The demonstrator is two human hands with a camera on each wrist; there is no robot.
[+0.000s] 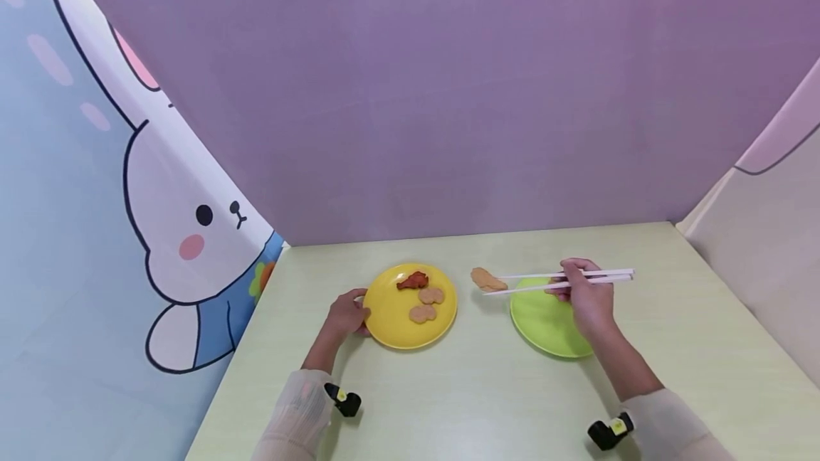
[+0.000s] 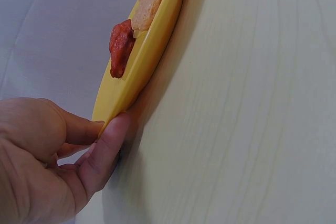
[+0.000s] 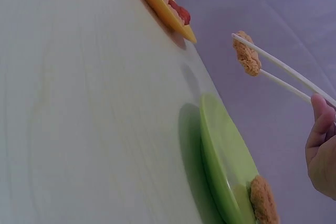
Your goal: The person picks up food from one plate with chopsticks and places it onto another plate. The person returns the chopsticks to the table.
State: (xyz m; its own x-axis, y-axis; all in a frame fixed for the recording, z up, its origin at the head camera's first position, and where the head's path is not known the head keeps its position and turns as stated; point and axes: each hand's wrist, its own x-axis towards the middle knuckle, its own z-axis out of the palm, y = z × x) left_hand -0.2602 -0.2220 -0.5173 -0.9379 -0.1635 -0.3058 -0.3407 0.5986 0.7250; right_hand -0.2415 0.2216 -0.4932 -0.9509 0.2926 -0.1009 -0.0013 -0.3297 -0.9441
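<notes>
My left hand (image 1: 348, 314) pinches the left rim of a yellow plate (image 1: 387, 311) between thumb and fingers. On that plate lie a small red-brown chicken drumstick (image 1: 413, 280) and two pale tan, lobed food pieces (image 1: 423, 314). White chopsticks (image 3: 283, 66) are held in my right hand (image 1: 591, 304), their tips pointing left. Between the tips a golden-brown nugget-like piece (image 1: 487, 279) is gripped, raised over the gap between the plates. Beneath the right hand sits a green plate (image 1: 544, 326). Another brown nugget-like piece (image 3: 264, 200) rests on it in the right wrist view, hidden in the head view.
Both plates stand on a pale wood-grain table (image 1: 474, 390). A purple cloth wall (image 1: 448, 105) rises along its far edge. To the left hangs a blue sheet printed with a cartoon rabbit (image 1: 211, 262). Small black cameras (image 1: 346, 400) are strapped at both wrists.
</notes>
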